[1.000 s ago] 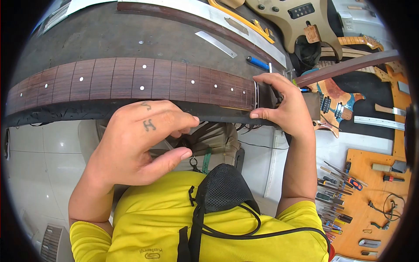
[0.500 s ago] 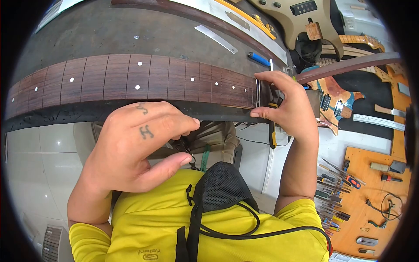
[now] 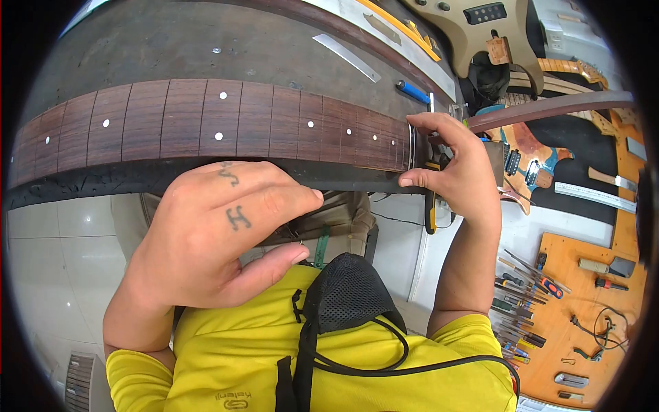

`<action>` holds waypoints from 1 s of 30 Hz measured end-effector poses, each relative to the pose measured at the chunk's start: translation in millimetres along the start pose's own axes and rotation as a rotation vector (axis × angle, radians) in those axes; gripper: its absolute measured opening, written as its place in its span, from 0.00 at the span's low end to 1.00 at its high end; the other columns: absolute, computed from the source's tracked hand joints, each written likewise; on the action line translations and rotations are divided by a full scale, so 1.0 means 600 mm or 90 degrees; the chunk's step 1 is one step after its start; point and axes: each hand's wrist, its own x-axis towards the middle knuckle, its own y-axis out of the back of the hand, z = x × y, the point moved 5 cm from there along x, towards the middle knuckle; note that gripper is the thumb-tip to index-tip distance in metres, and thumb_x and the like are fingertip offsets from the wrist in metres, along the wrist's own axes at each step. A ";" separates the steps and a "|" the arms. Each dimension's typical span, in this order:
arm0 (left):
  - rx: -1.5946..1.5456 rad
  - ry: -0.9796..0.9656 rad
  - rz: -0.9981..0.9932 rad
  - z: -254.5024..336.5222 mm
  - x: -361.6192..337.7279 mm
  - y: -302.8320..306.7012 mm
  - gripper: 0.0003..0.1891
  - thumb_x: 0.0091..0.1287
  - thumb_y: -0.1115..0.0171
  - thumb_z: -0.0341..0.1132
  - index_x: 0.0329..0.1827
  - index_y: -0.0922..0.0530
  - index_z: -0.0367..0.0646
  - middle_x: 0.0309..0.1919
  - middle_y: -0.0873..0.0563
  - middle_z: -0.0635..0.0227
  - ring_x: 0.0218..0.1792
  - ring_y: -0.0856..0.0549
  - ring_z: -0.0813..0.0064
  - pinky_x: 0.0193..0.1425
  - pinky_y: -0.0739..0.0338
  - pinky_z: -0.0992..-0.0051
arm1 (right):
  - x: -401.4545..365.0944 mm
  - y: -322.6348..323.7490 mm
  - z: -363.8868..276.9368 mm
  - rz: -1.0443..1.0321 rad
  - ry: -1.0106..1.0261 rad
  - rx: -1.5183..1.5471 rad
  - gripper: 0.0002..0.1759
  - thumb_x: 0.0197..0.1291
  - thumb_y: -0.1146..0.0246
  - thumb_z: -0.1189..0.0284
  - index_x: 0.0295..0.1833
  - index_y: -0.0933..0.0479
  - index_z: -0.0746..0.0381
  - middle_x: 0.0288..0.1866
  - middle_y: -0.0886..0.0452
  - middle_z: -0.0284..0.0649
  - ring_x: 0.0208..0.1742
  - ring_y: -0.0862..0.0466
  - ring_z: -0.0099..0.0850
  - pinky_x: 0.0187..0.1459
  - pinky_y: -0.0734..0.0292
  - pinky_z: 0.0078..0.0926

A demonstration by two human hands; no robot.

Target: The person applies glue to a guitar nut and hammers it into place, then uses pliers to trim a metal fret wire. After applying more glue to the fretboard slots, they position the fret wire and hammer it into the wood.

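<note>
A dark wooden fretboard (image 3: 185,123) with white dots lies across the bench, over a black support. Silver strips cross it near its right end. There my right hand (image 3: 446,147) spans the neck, index finger at the far edge and thumb at the near edge. My left hand (image 3: 237,233) hangs by the near edge of the board, tattooed back up, fingers curled and thumb apart from the index finger. Nothing clear shows between them; its other fingertips are hidden. Yellow-and-black handled pliers (image 3: 430,199) hang below my right wrist.
Beyond the board lie a metal strip (image 3: 347,56) and a blue-handled tool (image 3: 413,92). Guitar bodies (image 3: 467,31) stand at the upper right. A wooden board (image 3: 556,329) at the lower right bears files, screwdrivers and a cable. A dark curved bar (image 3: 549,110) juts in from the right.
The view has shifted slightly, so the fretboard and bench items appear a little displaced. The left index finger and thumb are slightly farther apart. My right hand keeps its place on the neck.
</note>
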 end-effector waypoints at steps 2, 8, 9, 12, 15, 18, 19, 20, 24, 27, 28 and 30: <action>0.009 -0.004 0.000 0.002 0.001 0.001 0.26 0.50 0.19 0.31 0.55 0.12 0.36 0.38 0.09 0.57 0.36 0.08 0.58 0.41 0.15 0.67 | 0.000 0.000 0.007 0.003 0.000 0.009 0.47 0.30 0.08 0.70 0.65 0.15 0.63 0.52 0.12 0.41 0.51 0.13 0.38 0.58 0.17 0.35; -0.005 -0.002 0.008 0.000 -0.001 -0.001 0.25 0.52 0.18 0.32 0.54 0.11 0.38 0.39 0.08 0.58 0.37 0.08 0.57 0.41 0.14 0.67 | -0.002 -0.009 0.031 -0.019 -0.080 0.111 0.50 0.27 0.06 0.69 0.65 0.15 0.63 0.47 0.16 0.34 0.49 0.17 0.30 0.56 0.18 0.30; -0.021 -0.002 0.009 -0.002 -0.002 -0.001 0.24 0.52 0.17 0.33 0.54 0.11 0.38 0.39 0.08 0.58 0.37 0.08 0.58 0.41 0.14 0.67 | -0.002 -0.011 0.033 -0.024 -0.079 0.109 0.50 0.27 0.06 0.69 0.65 0.15 0.63 0.47 0.16 0.34 0.49 0.17 0.30 0.56 0.18 0.30; -0.031 0.004 0.008 -0.003 -0.003 -0.001 0.23 0.54 0.18 0.34 0.54 0.11 0.40 0.40 0.08 0.59 0.36 0.08 0.59 0.41 0.13 0.67 | -0.007 -0.018 0.042 -0.027 -0.114 0.157 0.51 0.26 0.06 0.69 0.65 0.15 0.62 0.49 0.16 0.31 0.50 0.18 0.27 0.57 0.19 0.29; -0.052 0.001 0.019 -0.009 -0.008 -0.004 0.23 0.55 0.18 0.34 0.55 0.11 0.41 0.41 0.08 0.61 0.36 0.08 0.60 0.41 0.13 0.68 | -0.013 -0.019 0.042 -0.019 -0.135 0.181 0.52 0.27 0.06 0.70 0.67 0.16 0.62 0.52 0.16 0.31 0.52 0.19 0.26 0.59 0.19 0.28; -0.045 -0.004 0.025 -0.011 -0.012 -0.006 0.24 0.56 0.18 0.35 0.56 0.11 0.43 0.41 0.08 0.62 0.35 0.08 0.61 0.40 0.13 0.69 | -0.012 -0.015 0.039 -0.033 -0.129 0.195 0.53 0.28 0.06 0.70 0.69 0.17 0.63 0.56 0.16 0.33 0.56 0.18 0.26 0.62 0.19 0.28; -0.047 -0.001 0.026 -0.012 -0.012 -0.005 0.24 0.56 0.18 0.35 0.56 0.11 0.43 0.41 0.08 0.62 0.35 0.08 0.61 0.40 0.13 0.69 | -0.013 -0.014 0.041 -0.041 -0.110 0.207 0.54 0.30 0.06 0.70 0.71 0.17 0.64 0.58 0.15 0.34 0.58 0.18 0.26 0.62 0.19 0.28; -0.045 -0.007 0.020 -0.012 -0.011 -0.005 0.24 0.56 0.18 0.36 0.57 0.12 0.43 0.41 0.08 0.62 0.35 0.08 0.62 0.40 0.13 0.69 | -0.014 -0.014 0.041 -0.049 -0.092 0.218 0.54 0.31 0.06 0.71 0.72 0.18 0.65 0.60 0.15 0.35 0.60 0.18 0.26 0.63 0.19 0.29; -0.033 -0.011 0.027 -0.010 -0.012 -0.006 0.24 0.57 0.19 0.36 0.58 0.12 0.45 0.41 0.08 0.64 0.35 0.08 0.63 0.40 0.12 0.69 | -0.015 -0.011 0.040 -0.052 -0.089 0.250 0.54 0.34 0.07 0.72 0.74 0.19 0.66 0.62 0.15 0.36 0.61 0.18 0.27 0.64 0.19 0.29; -0.030 -0.014 0.038 -0.011 -0.014 -0.007 0.23 0.57 0.19 0.36 0.58 0.12 0.45 0.41 0.08 0.65 0.35 0.08 0.64 0.39 0.13 0.69 | -0.013 -0.008 0.037 -0.064 -0.085 0.254 0.52 0.37 0.08 0.73 0.74 0.18 0.66 0.64 0.16 0.37 0.60 0.18 0.26 0.63 0.19 0.28; -0.031 -0.014 0.039 -0.011 -0.014 -0.007 0.23 0.57 0.19 0.36 0.58 0.12 0.45 0.41 0.08 0.65 0.35 0.08 0.64 0.39 0.13 0.69 | -0.013 -0.006 0.038 -0.065 -0.097 0.231 0.50 0.38 0.08 0.73 0.73 0.18 0.66 0.64 0.15 0.36 0.60 0.18 0.26 0.63 0.19 0.27; -0.037 -0.016 0.033 -0.010 -0.014 -0.007 0.24 0.57 0.19 0.36 0.57 0.12 0.44 0.41 0.09 0.65 0.34 0.08 0.64 0.39 0.13 0.69 | -0.013 -0.004 0.040 -0.066 -0.112 0.207 0.48 0.40 0.09 0.74 0.73 0.17 0.66 0.64 0.15 0.36 0.59 0.18 0.26 0.62 0.20 0.26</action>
